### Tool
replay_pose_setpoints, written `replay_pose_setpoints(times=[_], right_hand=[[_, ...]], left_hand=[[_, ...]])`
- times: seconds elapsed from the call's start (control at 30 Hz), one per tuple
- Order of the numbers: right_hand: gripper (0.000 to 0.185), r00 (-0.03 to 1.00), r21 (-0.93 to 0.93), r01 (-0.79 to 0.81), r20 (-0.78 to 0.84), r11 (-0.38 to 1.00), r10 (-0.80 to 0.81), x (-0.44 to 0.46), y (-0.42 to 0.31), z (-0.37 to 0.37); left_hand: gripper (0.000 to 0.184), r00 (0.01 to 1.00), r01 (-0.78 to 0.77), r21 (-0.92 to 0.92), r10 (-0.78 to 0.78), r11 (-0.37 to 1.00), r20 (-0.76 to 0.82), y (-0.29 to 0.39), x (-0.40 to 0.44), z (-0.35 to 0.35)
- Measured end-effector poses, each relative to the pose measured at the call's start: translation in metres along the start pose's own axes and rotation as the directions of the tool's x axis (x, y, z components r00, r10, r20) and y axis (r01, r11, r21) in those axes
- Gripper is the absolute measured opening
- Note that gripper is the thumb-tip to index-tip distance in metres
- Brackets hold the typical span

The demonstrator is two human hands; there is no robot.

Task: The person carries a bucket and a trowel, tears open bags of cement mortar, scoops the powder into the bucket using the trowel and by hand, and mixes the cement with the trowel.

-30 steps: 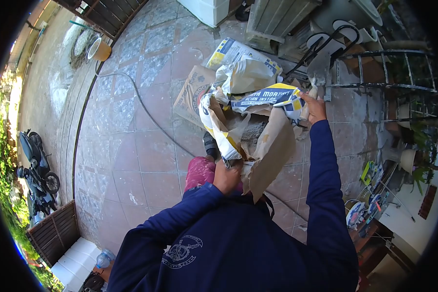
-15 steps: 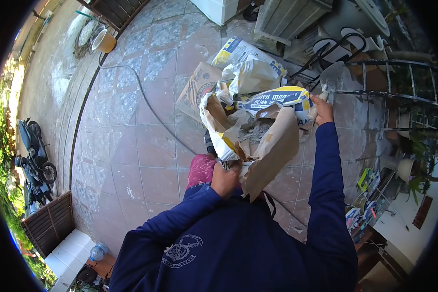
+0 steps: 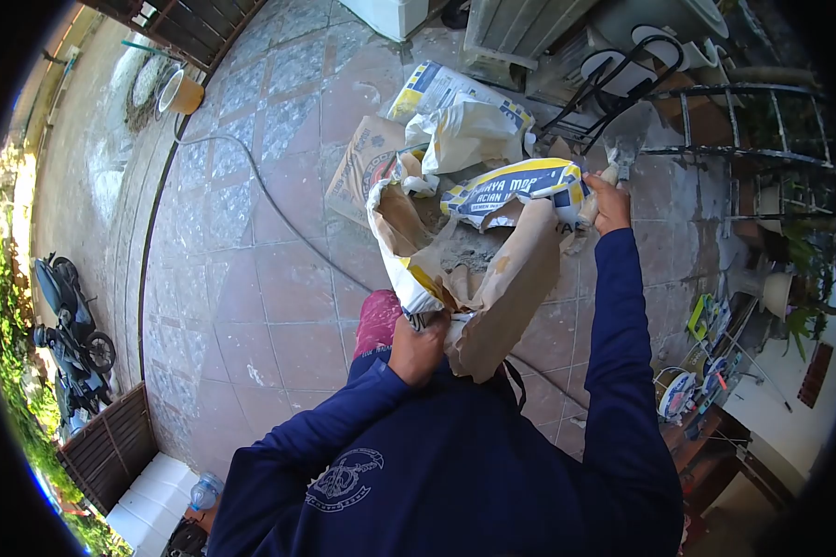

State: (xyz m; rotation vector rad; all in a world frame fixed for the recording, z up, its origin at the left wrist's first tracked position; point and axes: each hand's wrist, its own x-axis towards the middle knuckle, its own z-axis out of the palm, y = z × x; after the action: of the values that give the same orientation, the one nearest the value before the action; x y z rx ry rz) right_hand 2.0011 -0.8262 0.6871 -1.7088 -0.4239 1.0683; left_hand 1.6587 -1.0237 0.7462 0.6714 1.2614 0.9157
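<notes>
A torn cement bag (image 3: 520, 288), brown paper inside with white, yellow and blue print outside, gapes open in front of me. Grey powder (image 3: 469, 246) lies inside it. My left hand (image 3: 418, 348) is closed on the bag's near edge. My right hand (image 3: 609, 204), at the bag's far right corner, is wrapped round the pale handle of a trowel (image 3: 630, 132), whose broad blade points away from me. Whether those fingers also pinch the bag is hard to see.
Behind lie a brown paper sack (image 3: 367, 172) and another printed bag (image 3: 450, 88) with crumpled white sacking (image 3: 464, 135). A hose (image 3: 269, 195) crosses the tiles. Metal railing (image 3: 734, 148) and chairs stand at the right. A bucket (image 3: 181, 93) is far left, above a parked motorcycle (image 3: 70, 316).
The view has shifted slightly, and the bag and both hands sit a little further left in it. The bag's mouth looks somewhat wider. Both hands keep their grips.
</notes>
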Motion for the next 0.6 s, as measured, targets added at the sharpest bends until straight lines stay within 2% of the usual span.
replay_pose_setpoints(times=[0.07, 0.27, 0.33, 0.4, 0.47, 0.53, 0.6], right_hand=[[0.042, 1.0, 0.003, 0.002, -0.001, 1.0, -0.002, 0.001, -0.001, 0.0], [0.04, 0.999, -0.024, -0.019, -0.034, 1.0, 0.018, -0.007, -0.013, -0.001], [0.04, 0.999, -0.036, -0.032, -0.018, 0.999, 0.031, 0.003, -0.012, -0.005], [0.039, 0.999, -0.051, -0.045, 0.028, 0.998, 0.046, 0.012, -0.016, -0.011], [0.038, 0.999, -0.087, -0.004, 0.034, 0.996, 0.007, 0.018, -0.022, -0.006], [0.038, 1.0, -0.09, -0.016, 0.004, 0.996, 0.016, 0.004, -0.019, -0.012], [0.038, 1.0, -0.067, -0.01, -0.007, 0.998, 0.009, 0.002, -0.037, -0.004]], left_hand=[[0.022, 1.0, -0.031, 0.002, 0.031, 1.0, 0.005, 0.007, -0.002, 0.0], [0.021, 1.0, 0.012, -0.029, -0.012, 1.0, 0.021, 0.029, -0.011, -0.004], [0.021, 0.992, -0.13, 0.141, 0.127, 0.982, 0.028, 0.024, -0.016, -0.009], [0.022, 0.992, -0.123, 0.157, 0.124, 0.98, 0.007, 0.032, -0.017, -0.008], [0.022, 0.997, 0.029, -0.001, -0.029, 1.0, -0.07, 0.043, -0.02, -0.005], [0.023, 0.995, -0.086, 0.16, 0.095, 0.983, -0.045, 0.026, -0.03, -0.013], [0.024, 0.993, -0.101, 0.163, 0.109, 0.981, -0.041, 0.026, -0.021, -0.01]])
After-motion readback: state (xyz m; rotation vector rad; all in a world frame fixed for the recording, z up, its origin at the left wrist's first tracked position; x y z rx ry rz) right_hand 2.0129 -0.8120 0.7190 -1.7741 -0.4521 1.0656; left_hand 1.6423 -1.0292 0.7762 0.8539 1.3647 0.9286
